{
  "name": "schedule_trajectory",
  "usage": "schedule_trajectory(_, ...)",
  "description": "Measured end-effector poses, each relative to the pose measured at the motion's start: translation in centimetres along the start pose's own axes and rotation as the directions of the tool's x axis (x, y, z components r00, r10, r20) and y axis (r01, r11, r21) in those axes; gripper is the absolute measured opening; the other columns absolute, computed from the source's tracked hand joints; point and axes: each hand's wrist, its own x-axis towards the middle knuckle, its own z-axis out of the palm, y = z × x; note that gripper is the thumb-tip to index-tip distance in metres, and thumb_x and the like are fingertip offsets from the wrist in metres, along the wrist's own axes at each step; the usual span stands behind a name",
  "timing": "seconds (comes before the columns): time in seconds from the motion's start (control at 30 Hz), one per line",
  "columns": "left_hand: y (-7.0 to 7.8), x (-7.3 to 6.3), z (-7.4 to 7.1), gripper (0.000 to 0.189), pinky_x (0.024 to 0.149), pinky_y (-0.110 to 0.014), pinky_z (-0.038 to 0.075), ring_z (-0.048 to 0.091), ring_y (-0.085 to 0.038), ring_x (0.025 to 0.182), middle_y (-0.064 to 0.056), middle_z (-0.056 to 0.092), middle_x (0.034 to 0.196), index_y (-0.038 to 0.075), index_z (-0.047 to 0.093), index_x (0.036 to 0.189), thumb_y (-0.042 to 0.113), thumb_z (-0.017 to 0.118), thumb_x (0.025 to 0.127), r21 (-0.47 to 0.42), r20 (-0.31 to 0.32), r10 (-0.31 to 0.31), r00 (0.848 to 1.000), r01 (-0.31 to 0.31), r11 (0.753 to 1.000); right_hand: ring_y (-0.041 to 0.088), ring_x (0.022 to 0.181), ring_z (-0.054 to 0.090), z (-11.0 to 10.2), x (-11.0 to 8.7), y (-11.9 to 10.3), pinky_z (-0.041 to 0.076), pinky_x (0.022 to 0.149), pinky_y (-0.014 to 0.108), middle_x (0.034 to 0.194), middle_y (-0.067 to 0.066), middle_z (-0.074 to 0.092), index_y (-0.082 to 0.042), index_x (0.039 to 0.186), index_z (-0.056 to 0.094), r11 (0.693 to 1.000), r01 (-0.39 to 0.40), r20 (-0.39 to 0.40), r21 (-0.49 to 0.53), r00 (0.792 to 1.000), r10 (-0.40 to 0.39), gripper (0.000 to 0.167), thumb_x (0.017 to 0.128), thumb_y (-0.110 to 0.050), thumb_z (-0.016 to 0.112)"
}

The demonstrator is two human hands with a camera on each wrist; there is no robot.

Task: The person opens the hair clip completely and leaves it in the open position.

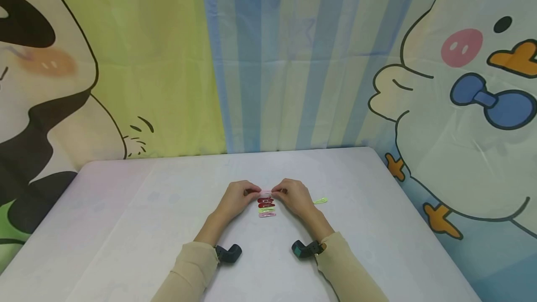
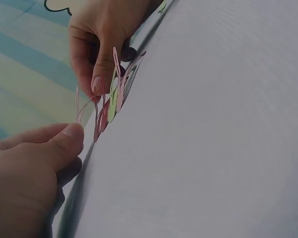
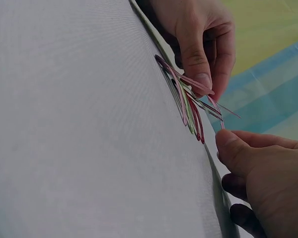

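Both hands pinch a pale pink snap hair clip (image 1: 266, 192), my left hand (image 1: 238, 198) at its left end and my right hand (image 1: 295, 195) at its right. In the left wrist view, thumb and forefinger of the left hand (image 2: 39, 163) meet at that clip's end. Below it in the head view, a column of clips lies on the table: red clips (image 1: 265, 200), a yellow-green clip (image 1: 266, 209) and a pink clip (image 1: 267, 215). The right wrist view shows the right hand (image 3: 268, 173) gripping the held clip with its fingertips; the clips overlap there.
A separate yellow-green clip (image 1: 320, 201) lies right of the right hand. The white table (image 1: 126, 227) reaches back to a cartoon-printed curtain (image 1: 285, 59). Dark wrist devices (image 1: 228, 254) are strapped at both sleeves.
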Motion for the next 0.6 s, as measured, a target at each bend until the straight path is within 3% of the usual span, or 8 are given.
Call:
schedule_trajectory(0.37, -0.53, 0.20, 0.28, 0.008, 0.075, -0.028, 0.052, 0.063, -0.006, 0.081, 0.008, 0.071, 0.085, 0.018, 0.076, 0.089, 0.020, 0.074, 0.082, 0.017, -0.004, 0.011, 1.000, -0.011, 1.000, 0.003, 0.071, 0.056, 0.03, 0.01, 0.05, 0.045, 0.065, 0.023, 0.080, -0.012, 0.066, -0.023, 0.088, 0.077, 0.999, 0.022, 0.010, -0.046, 1.000, -0.021, 0.008, 0.083, -0.027, 0.073)
schedule_trajectory(0.6, -0.66, 0.16, 0.34, 0.006, 0.072, -0.025, 0.050, 0.059, -0.003, 0.076, 0.010, 0.068, 0.081, 0.019, 0.076, 0.088, 0.018, 0.074, 0.082, 0.040, 0.010, 0.014, 1.000, -0.014, 0.999, 0.005, 0.073, 0.059, 0.11, -0.08, -0.04, 0.047, 0.067, 0.025, 0.080, -0.012, 0.065, -0.023, 0.086, 0.077, 0.999, 0.025, 0.014, -0.039, 1.000, -0.024, 0.006, 0.081, -0.025, 0.074)
